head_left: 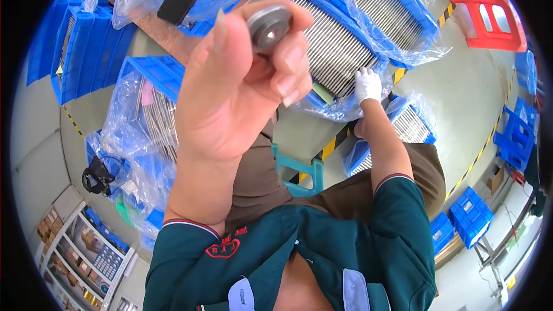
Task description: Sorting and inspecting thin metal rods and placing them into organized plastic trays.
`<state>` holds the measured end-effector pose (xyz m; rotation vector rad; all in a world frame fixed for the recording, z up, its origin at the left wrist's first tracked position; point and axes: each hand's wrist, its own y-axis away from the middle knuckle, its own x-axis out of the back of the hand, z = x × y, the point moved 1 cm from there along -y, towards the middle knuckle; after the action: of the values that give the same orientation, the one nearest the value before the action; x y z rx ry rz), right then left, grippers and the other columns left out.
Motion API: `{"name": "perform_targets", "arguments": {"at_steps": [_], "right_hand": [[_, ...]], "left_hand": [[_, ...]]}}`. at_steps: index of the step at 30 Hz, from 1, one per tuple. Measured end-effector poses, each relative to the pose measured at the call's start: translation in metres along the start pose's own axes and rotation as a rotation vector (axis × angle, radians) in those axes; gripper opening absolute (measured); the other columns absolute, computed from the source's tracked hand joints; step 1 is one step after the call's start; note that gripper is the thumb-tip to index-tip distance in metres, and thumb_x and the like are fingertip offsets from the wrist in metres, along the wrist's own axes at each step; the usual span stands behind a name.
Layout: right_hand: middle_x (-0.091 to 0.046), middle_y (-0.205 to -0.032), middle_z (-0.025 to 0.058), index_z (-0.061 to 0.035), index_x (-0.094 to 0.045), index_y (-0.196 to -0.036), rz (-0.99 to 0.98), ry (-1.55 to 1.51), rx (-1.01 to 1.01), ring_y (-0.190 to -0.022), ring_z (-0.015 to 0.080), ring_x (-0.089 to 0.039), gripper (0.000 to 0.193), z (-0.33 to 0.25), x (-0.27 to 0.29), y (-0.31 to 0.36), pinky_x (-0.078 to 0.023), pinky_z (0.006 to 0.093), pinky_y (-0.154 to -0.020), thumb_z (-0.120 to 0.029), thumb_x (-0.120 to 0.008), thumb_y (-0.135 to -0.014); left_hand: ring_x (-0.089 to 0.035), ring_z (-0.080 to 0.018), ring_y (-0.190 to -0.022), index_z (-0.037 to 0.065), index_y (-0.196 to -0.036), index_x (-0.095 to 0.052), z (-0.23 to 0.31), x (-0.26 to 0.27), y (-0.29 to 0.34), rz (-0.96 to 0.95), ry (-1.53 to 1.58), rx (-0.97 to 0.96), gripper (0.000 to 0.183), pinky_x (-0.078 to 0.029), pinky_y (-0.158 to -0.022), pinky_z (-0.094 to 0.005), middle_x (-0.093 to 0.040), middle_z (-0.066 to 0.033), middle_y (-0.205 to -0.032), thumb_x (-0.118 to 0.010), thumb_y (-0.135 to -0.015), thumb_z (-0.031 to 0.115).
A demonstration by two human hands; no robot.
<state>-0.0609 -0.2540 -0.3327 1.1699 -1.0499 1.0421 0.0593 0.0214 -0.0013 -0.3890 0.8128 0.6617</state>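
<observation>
In the head view, 1 round metal part (268,30) is held up, gripped in the bare left hand (219,95). The white-gloved right hand (367,85) is placed at metal rods (334,43) in a blue crate (332,7); its grip cannot be told. Many rods are left crated; nothing is shown finished.

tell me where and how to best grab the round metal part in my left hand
Probably by the outer rim of the round metal part, pinched at opposite edges between thumb and fingers. I'd come from your head side: its round face points up toward the view, largely uncovered, while the left hand curls around its sides.
</observation>
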Motion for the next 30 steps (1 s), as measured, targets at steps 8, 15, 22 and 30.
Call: {"name": "perform_targets", "arguments": {"at_steps": [8,15,22,30], "right_hand": [[-0.060,-0.099,0.0106,-0.0076,-0.061,-0.090,0.002,-0.092,-0.025,-0.094,0.0269,-0.058,0.018,-0.005,0.013,-0.009,-0.047,0.0398,-0.077,-0.016,-0.058,-0.073],[-0.066,-0.074,0.0123,-0.0103,-0.067,-0.074,-0.292,0.028,0.150,-0.074,0.0277,-0.066,0.013,-0.034,0.034,0.001,-0.049,0.0398,-0.066,-0.015,-0.054,-0.075],[-0.066,-0.068,0.0082,-0.0139,-0.069,-0.069,-0.318,0.068,0.090,-0.065,0.0255,-0.066,0.019,-0.065,-0.014,0.023,-0.044,0.0410,-0.060,-0.015,-0.052,-0.076],[-0.068,-0.074,0.0085,-0.0137,-0.070,-0.071,-0.670,-0.350,0.074,-0.072,0.0246,-0.066,0.021,-0.044,0.019,-0.002,-0.040,0.0397,-0.070,-0.012,-0.050,-0.077]], "left_hand": [[-0.042,-0.0087,-0.070,0.001,-0.121,-0.045,0.005,-0.003,0.001,-0.036,-0.052,0.012,0.059,-0.035,-0.062,-0.0232,-0.047,0.0003,-0.085,-0.045,-0.090,0.052],[-0.041,-0.0084,-0.069,0.000,-0.120,-0.045,0.004,-0.007,-0.004,-0.066,-0.135,0.051,0.059,-0.035,-0.062,-0.0232,-0.047,0.0004,-0.085,-0.044,-0.091,0.051],[-0.041,-0.0084,-0.068,-0.001,-0.120,-0.044,-0.005,-0.003,0.002,-0.011,-0.056,0.017,0.059,-0.035,-0.061,-0.0235,-0.047,0.0002,-0.085,-0.042,-0.092,0.050],[-0.049,-0.0101,-0.067,-0.006,-0.112,-0.051,-0.014,-0.009,0.005,0.108,-0.230,0.087,0.048,-0.039,-0.057,-0.0238,-0.056,-0.0072,-0.088,-0.051,-0.092,0.037]]}}
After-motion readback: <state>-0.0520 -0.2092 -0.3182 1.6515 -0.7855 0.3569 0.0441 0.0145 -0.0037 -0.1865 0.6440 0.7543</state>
